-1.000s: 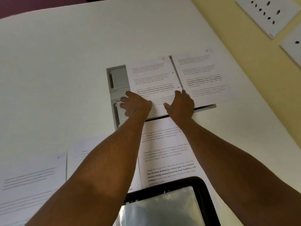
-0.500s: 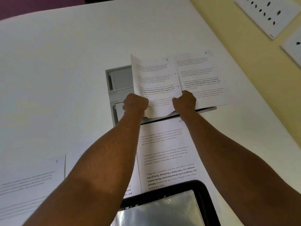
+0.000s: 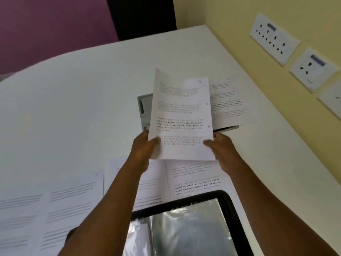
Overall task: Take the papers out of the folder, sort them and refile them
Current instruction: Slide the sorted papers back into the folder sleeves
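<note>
Print on held sheet [image 3: 181, 117] partly legible: bold "way of living. Defined by a slower pace". Left hand [image 3: 144, 148] and right hand [image 3: 222, 146] each grip a lower corner, thumb on top. Sheet now lifted clear of worktop [image 3: 73, 108]; a second ago it lay flat. Folder [image 3: 184, 224] open nearest the camera.

This looks like an office or study room — a wide white desk [image 3: 73, 111] with printed pages [image 3: 55, 204] spread near the held sheet [image 3: 180, 117] and a clear-pocket folder [image 3: 193, 228] below it. Beyond the grip sits a grey cable-port flap [image 3: 145, 106]; to its right, wall sockets [image 3: 273, 37] on yellow paint.
</note>
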Tool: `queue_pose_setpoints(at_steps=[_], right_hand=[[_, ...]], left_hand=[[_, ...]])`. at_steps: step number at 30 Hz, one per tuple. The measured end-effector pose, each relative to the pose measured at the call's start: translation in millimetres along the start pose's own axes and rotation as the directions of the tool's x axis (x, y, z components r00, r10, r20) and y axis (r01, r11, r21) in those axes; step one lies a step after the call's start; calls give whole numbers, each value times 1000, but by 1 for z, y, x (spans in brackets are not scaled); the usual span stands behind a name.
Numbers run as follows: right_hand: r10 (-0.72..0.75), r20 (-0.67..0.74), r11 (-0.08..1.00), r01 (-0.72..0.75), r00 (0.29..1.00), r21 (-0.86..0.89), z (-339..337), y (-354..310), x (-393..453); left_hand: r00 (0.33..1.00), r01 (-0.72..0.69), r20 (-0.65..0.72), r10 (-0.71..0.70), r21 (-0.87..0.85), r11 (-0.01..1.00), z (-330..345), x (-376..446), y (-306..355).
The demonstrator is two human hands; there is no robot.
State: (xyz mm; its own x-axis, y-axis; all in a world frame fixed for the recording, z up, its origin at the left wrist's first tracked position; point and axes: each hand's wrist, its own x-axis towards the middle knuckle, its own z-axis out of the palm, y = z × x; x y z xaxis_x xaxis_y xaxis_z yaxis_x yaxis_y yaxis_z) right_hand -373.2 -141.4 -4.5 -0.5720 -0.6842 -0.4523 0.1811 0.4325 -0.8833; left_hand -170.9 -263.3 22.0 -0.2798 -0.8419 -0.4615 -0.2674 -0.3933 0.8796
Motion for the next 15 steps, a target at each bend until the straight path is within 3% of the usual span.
queue_pose_setpoints(at_steps=[4,12,15], right_hand=[[66,91,997,-69,994,33,-13,25,-61],[116,121,982,-132,986,133,-30,62,-146],[105,64,990,-111,992,91,-34,74,-171]], left_hand=[[996,86,32,-86,1,996,-21,-66,-36],[977,203,80,-198,-56,978,-37,-183,-99],[974,214,84,-209,-59,975,-37,-214,-117]])
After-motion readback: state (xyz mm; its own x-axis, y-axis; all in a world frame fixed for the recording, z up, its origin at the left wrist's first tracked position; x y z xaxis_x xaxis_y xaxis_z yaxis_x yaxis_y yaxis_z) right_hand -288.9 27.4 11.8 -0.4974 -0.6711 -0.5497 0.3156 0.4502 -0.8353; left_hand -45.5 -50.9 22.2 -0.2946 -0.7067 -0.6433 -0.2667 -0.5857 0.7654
